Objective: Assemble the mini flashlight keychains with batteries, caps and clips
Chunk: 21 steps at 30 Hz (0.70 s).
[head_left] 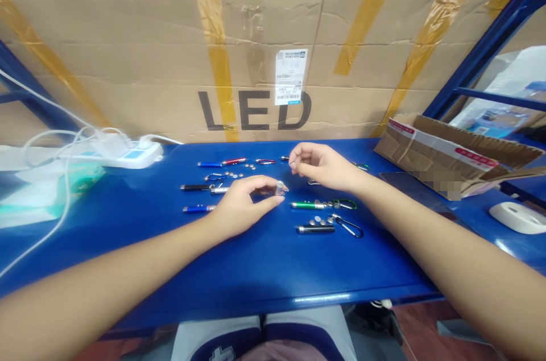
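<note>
My left hand grips a short silver flashlight tube upright between thumb and fingers. Just beyond it to the right, my right hand is raised in a pinch; what sits at its fingertips is too small to make out. Below the right hand lies a green mini flashlight with a green carabiner. Nearer me are a black flashlight tube, several button cells and a black carabiner. A blue flashlight tube lies partly behind my left hand.
On the blue table, more tubes, carabiners and button cells lie in rows, including a black tube and a red tube. A power strip with white cables is left; a cardboard box and white mouse are right.
</note>
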Each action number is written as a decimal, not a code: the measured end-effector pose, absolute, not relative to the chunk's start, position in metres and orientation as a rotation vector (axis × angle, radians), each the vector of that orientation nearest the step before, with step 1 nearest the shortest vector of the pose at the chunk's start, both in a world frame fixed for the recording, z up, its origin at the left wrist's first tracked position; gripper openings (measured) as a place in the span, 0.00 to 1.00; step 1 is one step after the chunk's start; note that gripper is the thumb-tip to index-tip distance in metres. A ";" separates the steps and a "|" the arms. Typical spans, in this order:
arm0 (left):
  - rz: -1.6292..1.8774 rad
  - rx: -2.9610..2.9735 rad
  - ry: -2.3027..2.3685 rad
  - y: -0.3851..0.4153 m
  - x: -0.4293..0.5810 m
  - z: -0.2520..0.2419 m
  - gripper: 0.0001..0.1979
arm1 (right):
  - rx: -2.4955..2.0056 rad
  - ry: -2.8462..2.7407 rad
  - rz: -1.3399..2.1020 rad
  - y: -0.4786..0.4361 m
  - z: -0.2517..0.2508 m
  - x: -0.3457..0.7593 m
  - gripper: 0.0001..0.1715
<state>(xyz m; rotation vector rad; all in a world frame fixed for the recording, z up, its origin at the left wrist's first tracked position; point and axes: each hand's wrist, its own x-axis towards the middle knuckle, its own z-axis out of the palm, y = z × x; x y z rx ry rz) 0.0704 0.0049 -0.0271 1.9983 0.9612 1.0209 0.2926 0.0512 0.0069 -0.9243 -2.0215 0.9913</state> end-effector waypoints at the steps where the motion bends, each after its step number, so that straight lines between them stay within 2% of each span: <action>1: 1.022 1.996 0.961 0.005 0.070 -0.027 0.09 | -0.911 -1.983 1.039 0.049 0.009 0.291 0.05; 8: 1.008 1.991 0.969 0.005 0.070 -0.025 0.10 | -0.814 -1.898 1.187 0.032 0.020 0.283 0.11; 21: 1.013 2.008 0.994 0.007 0.070 -0.026 0.08 | -0.765 -2.129 0.910 0.022 0.022 0.282 0.12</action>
